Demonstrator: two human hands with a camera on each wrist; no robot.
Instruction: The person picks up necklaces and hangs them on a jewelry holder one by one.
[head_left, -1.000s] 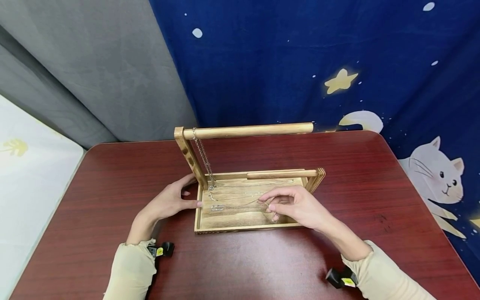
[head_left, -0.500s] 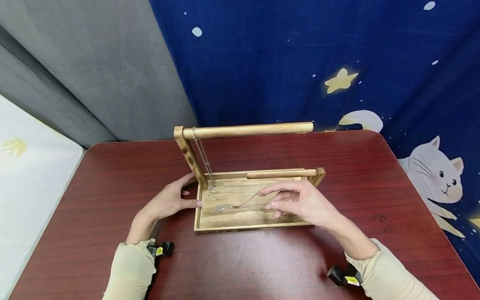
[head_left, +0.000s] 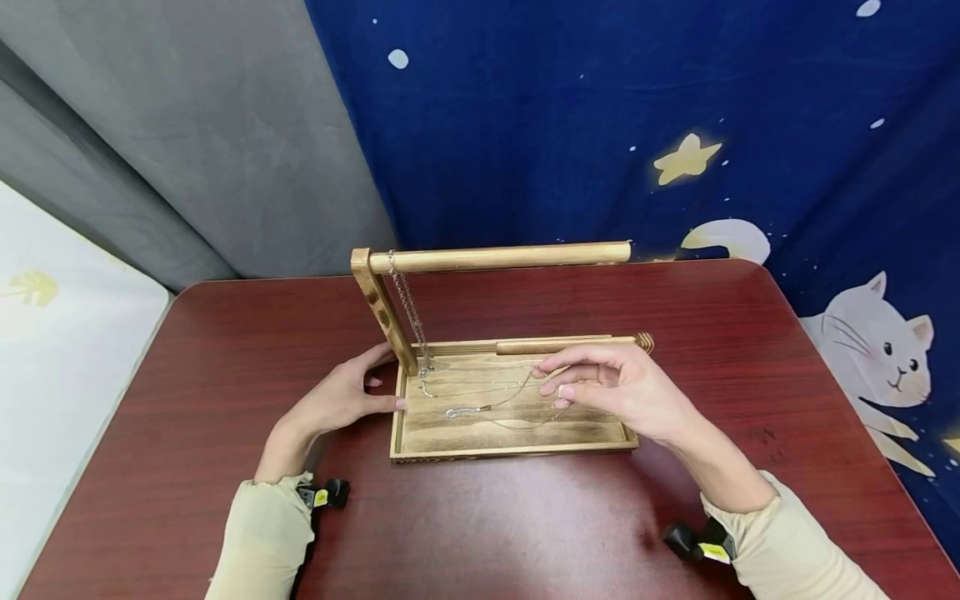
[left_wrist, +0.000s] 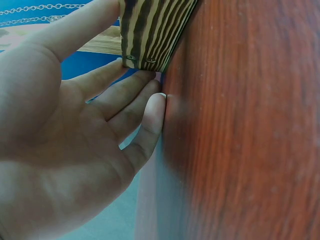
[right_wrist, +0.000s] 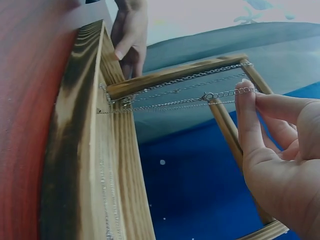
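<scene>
My right hand (head_left: 626, 387) pinches a thin silver necklace by its chain (right_wrist: 237, 92) between thumb and fingertips, above the right half of a wooden tray. The chain slopes down left to an elongated silver pendant (head_left: 467, 410) over the tray floor. My left hand (head_left: 345, 392) rests at the tray's left end, thumb on the rim and other fingers toward the back corner. In the left wrist view those fingers lie nearly straight against the burnt-grain end panel (left_wrist: 155, 35). The tray (head_left: 517, 451) is the base of a wooden jewelry stand.
A post (head_left: 382, 312) at the back left carries a long horizontal bar (head_left: 510, 257), with a chunkier silver chain (head_left: 408, 304) hanging at its left end. A lower bar (head_left: 555, 345) runs along the back. Other fine chains (head_left: 465, 389) lie in the tray on the dark red table (head_left: 225, 350).
My right hand has moved right and slightly up, drawing the necklace along; its pendant has slid right across the tray. My left hand stays at the tray's end.
</scene>
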